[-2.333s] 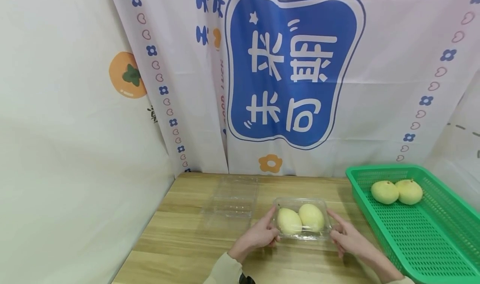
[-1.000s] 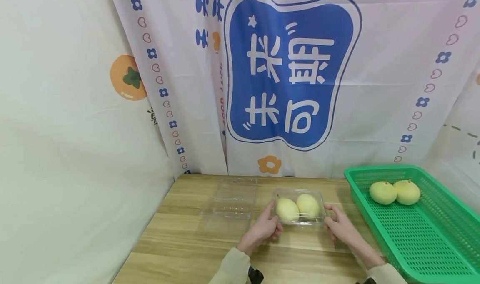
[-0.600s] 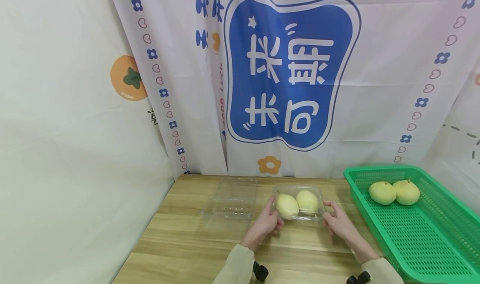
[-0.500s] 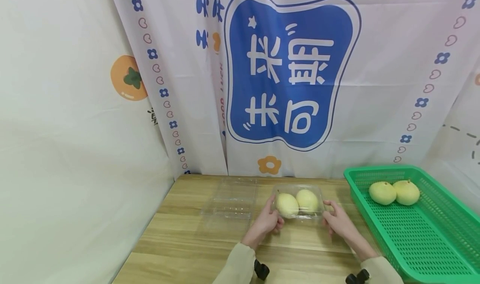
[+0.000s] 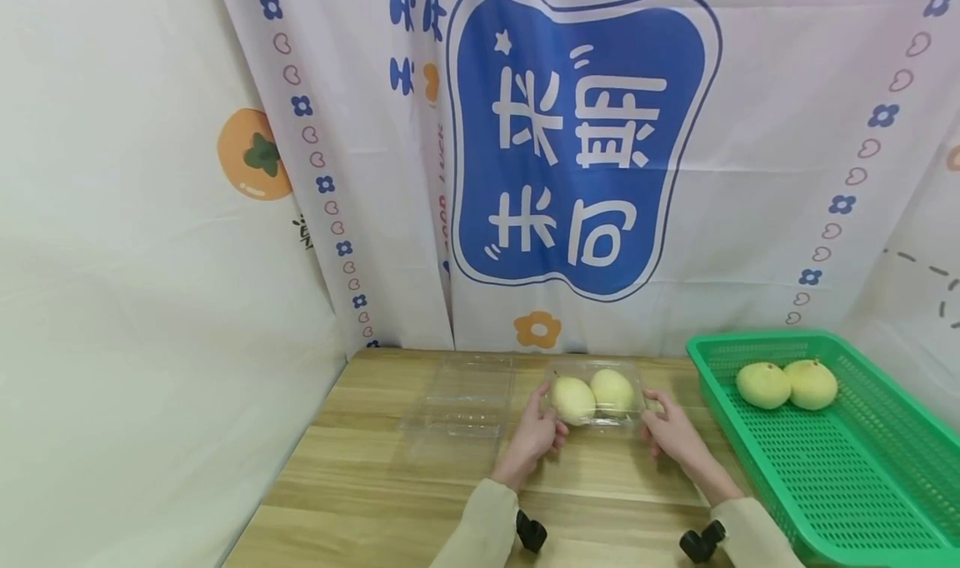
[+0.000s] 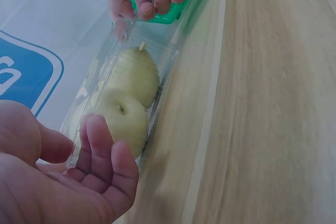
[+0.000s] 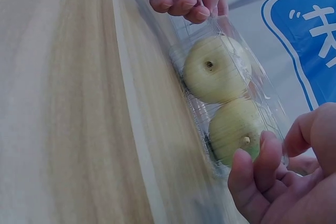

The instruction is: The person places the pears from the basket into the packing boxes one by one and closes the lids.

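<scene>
The head view alone takes in the whole setting: the printed curtain (image 5: 585, 143) behind, the wooden table (image 5: 360, 485), and at 3 o'clock the green basket (image 5: 862, 476) holding two loose pears (image 5: 786, 384) at its far end. At about 9 o'clock from the hands lies an empty clear tray (image 5: 461, 406), which neither wrist view shows.

The clear box (image 5: 596, 395) with two pale pears (image 5: 592, 395) inside sits on the table near its far edge, between both hands. The wrist views add what the head view cannot: one pear's dimpled end (image 7: 209, 65) faces the right wrist camera, and a short stem (image 6: 141, 46) sticks up on the pear farther from the left hand.

The left hand (image 5: 534, 435) is at the box's 9 o'clock end, fingers (image 6: 105, 153) curled against the plastic wall, thumb behind it. The right hand (image 5: 667, 430) is at the 3 o'clock end, fingers (image 7: 252, 182) bent round that edge. Each hand holds one short side, the pears lying between the fingertips, untouched by skin.
</scene>
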A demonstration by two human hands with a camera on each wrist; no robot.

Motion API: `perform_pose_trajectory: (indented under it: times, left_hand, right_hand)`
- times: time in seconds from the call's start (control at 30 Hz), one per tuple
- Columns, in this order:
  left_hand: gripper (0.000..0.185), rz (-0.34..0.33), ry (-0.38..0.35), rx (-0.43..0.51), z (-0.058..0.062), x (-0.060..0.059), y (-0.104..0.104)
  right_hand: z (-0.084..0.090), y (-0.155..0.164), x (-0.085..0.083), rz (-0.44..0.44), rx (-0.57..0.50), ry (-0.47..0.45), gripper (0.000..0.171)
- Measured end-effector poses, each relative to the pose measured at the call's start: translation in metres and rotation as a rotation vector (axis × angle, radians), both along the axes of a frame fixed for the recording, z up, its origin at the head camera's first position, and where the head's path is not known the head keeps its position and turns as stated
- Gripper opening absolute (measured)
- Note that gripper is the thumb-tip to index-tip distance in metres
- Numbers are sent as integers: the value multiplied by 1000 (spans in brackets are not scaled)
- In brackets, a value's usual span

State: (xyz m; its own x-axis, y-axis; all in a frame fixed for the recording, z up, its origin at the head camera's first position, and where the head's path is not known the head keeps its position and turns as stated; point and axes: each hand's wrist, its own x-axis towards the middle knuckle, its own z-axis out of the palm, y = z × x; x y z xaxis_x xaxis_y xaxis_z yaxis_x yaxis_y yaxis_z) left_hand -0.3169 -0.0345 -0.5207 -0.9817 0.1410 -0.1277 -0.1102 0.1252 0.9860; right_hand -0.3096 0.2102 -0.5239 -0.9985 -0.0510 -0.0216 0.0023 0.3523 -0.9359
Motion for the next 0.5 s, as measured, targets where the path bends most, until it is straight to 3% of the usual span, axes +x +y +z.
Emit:
perform_pose_trajectory:
  times: [0.5]
  left_hand:
    - [52, 59, -10, 90, 1, -21, 6]
  right_hand:
    - [0, -1, -23, -12, -21, -12, 55]
